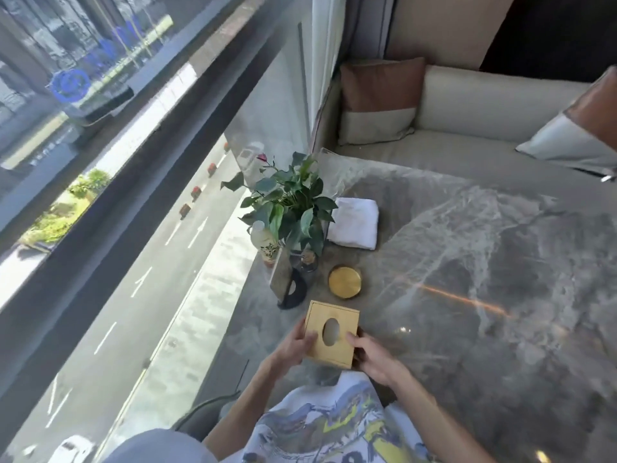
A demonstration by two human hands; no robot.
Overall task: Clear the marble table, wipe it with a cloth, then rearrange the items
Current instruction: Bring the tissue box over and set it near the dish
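Your left hand (293,345) and right hand (370,357) clamp a wooden tissue box (332,334) from its two sides, fingers curled over the edges and thumbs on the lid beside the oval slot. The box sits at the near window-side corner of the marble table (484,262) (whether it rests on the surface or is held just above it, you cannot tell). Beyond it, along the window edge, stand a dark stand with a tilted panel (288,284), a round gold dish (345,282), a potted plant (290,205) and a bottle (265,243) just beside the plant. A folded white cloth (355,222) lies flat next to the plant, towards the far edge.
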